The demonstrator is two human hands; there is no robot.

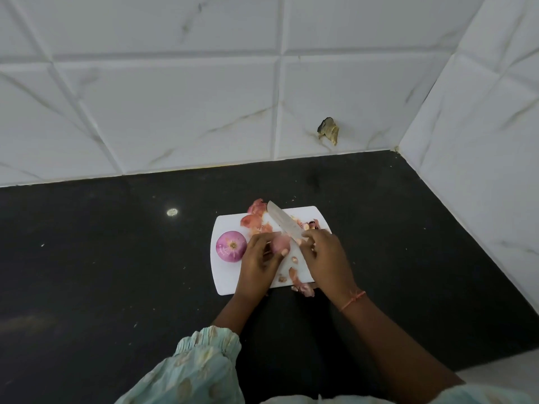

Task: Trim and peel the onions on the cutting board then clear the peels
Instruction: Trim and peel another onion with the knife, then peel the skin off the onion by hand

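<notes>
Left hand (pixel 259 258) cups a small onion (pixel 280 244) at frame centre, fingers closed around it, probably to steady it for peeling. Right hand (pixel 323 255) is wrapped around the knife (pixel 284 221), blade angled toward upper left over the cutting board (pixel 226 275). A peeled onion (pixel 231 246) sits by the board's left edge. Peels (pixel 255 218) crowd the top edge; more peels (pixel 303 287) overhang the lower right corner. Black counter (pixel 102 243) offers open room on the left.
</notes>
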